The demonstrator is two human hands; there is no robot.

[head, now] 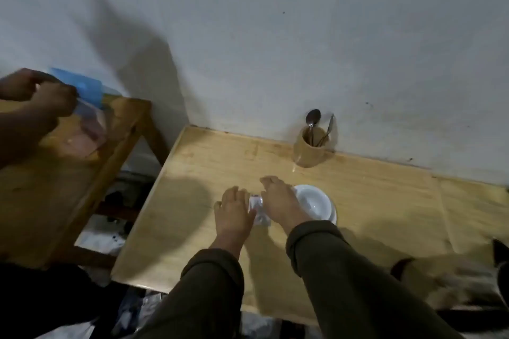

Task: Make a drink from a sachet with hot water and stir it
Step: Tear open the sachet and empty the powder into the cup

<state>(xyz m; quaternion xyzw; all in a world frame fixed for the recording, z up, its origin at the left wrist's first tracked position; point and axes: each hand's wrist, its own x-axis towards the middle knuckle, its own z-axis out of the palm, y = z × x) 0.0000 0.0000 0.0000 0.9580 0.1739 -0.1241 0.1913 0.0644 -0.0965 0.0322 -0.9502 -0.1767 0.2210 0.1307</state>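
Single head-worn wide-angle camera looking forward and steeply down, facing a white wall (pixel 275 36), sitting close over a wooden table (pixel 220 162), both forearms entering from the bottom edge, a second table (pixel 41 201) showing at the left, edges bending with the lens

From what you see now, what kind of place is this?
Probably a modest home kitchen or dining corner. A wooden table stands against a plain wall, with a holder of spoons and a white cup on it. Both hands hold a sachet.
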